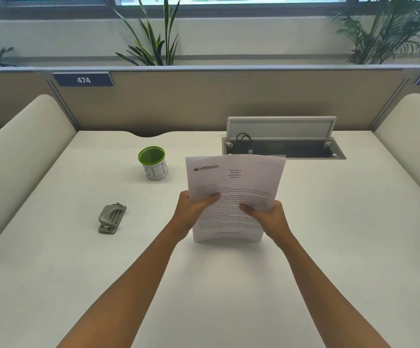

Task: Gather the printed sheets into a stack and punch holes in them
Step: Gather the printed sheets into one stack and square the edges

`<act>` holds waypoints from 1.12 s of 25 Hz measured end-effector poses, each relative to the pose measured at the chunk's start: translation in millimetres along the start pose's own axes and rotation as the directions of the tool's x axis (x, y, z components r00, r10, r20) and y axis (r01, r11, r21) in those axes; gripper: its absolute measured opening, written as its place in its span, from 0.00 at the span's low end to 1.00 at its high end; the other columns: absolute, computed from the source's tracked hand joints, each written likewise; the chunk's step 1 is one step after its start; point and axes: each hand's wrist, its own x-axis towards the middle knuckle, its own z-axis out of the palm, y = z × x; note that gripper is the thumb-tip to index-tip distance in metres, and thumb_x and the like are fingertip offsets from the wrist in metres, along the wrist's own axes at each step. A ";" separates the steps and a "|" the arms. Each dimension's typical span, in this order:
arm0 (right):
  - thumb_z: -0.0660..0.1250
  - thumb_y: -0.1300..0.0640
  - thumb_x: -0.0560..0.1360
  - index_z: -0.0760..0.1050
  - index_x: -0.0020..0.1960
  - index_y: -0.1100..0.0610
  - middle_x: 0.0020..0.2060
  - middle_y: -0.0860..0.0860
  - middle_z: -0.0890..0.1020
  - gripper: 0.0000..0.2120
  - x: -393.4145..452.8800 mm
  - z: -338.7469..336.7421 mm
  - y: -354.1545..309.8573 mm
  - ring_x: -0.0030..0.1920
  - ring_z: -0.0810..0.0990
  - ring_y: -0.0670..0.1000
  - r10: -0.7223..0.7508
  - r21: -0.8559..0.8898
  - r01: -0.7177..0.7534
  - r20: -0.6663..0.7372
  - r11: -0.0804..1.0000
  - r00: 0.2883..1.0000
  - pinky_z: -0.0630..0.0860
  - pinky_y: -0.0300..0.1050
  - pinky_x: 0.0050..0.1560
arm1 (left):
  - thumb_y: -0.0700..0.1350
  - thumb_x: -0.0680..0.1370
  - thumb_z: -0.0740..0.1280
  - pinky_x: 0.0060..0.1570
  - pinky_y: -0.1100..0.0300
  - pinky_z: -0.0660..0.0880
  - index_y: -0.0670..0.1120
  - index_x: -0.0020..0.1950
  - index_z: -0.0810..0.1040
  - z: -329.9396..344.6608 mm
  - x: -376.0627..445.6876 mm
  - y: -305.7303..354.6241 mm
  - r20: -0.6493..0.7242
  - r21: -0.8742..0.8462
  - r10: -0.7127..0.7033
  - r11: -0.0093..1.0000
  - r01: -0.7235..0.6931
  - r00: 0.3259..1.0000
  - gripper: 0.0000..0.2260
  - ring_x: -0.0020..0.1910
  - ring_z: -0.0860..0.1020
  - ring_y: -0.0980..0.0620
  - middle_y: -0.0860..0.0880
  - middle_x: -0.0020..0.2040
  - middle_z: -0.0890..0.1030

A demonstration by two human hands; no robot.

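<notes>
Two hands of mine reach forward over a pale worktop, both gripping the sheets between them. My left hand clamps the sheets' left edge, thumb across the printed face; my right hand grips the right edge the same way. My fingers behind the paper are hidden. The sheets stand nearly upright, slightly bowed, with their bottom edge at or just above the worktop; I cannot tell whether it touches. How many sheets there are I cannot make out, because the edges line up closely. The print is too small and blurred to read, apart from a dark logo at the top left.

Left of my left hand, well apart from the sheets, a grey hole punch lies flat on the worktop. Farther back, just left of the sheets' top corner, stands a white cup with a green rim and green inside; handwritten letters on its side are unclear, and I see nothing in it.

Behind the sheets, a cable box is sunk into the worktop with its lid raised; a dark cable loops inside, and the sheets cover part of its front edge. A partition behind carries a tag reading 474. Plants rise beyond it, cut off at the top.
</notes>
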 end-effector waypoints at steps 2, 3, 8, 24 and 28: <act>0.82 0.58 0.67 0.86 0.47 0.49 0.45 0.48 0.89 0.11 0.7 -1.6 1.8 0.45 0.88 0.48 -0.009 0.000 0.009 -0.007 1.000 1.000 0.82 0.37 0.41 | 0.49 0.69 0.78 0.49 0.52 0.80 0.54 0.54 0.85 -3.1 1.2 -1.7 -0.001 -0.006 0.009 1.000 -0.009 1.000 0.13 0.52 0.84 0.45 0.50 0.53 0.88; 0.82 0.58 0.67 0.87 0.47 0.49 0.45 0.48 0.89 0.10 0.7 -2.3 3.1 0.45 0.88 0.47 -0.013 0.005 0.013 -0.007 1.000 1.000 0.82 0.37 0.41 | 0.49 0.69 0.78 0.49 0.54 0.81 0.54 0.54 0.85 -4.6 1.9 -3.1 0.001 -0.007 0.003 1.000 -0.003 1.000 0.15 0.53 0.84 0.45 0.50 0.53 0.88; 0.81 0.60 0.68 0.86 0.53 0.56 0.48 0.51 0.89 0.14 -4.4 -2.7 17.4 0.49 0.88 0.52 0.009 0.007 -0.009 0.012 1.000 1.000 0.83 0.39 0.45 | 0.43 0.72 0.78 0.51 0.54 0.80 0.52 0.55 0.85 -4.7 -2.6 -19.1 0.016 -0.028 -0.022 0.999 0.022 1.000 0.12 0.55 0.84 0.45 0.49 0.54 0.88; 0.76 0.58 0.74 0.79 0.63 0.54 0.56 0.51 0.87 0.19 -15.1 34.1 20.7 0.53 0.87 0.54 0.120 0.351 -0.086 -0.077 0.932 0.990 0.85 0.51 0.51 | 0.39 0.81 0.67 0.67 0.30 0.70 0.49 0.75 0.70 15.4 -2.2 -27.1 0.018 -0.731 -0.223 0.663 0.165 0.975 0.23 0.68 0.76 0.34 0.38 0.70 0.78; 0.75 0.60 0.75 0.81 0.60 0.54 0.53 0.49 0.88 0.15 -10.5 11.3 22.4 0.49 0.88 0.53 0.153 0.261 -0.119 -0.116 0.958 0.981 0.85 0.48 0.44 | 0.32 0.78 0.69 0.60 0.42 0.79 0.43 0.72 0.74 -3.4 0.1 -29.9 -0.116 -0.703 -0.334 0.693 0.160 0.936 0.23 0.63 0.81 0.40 0.41 0.66 0.82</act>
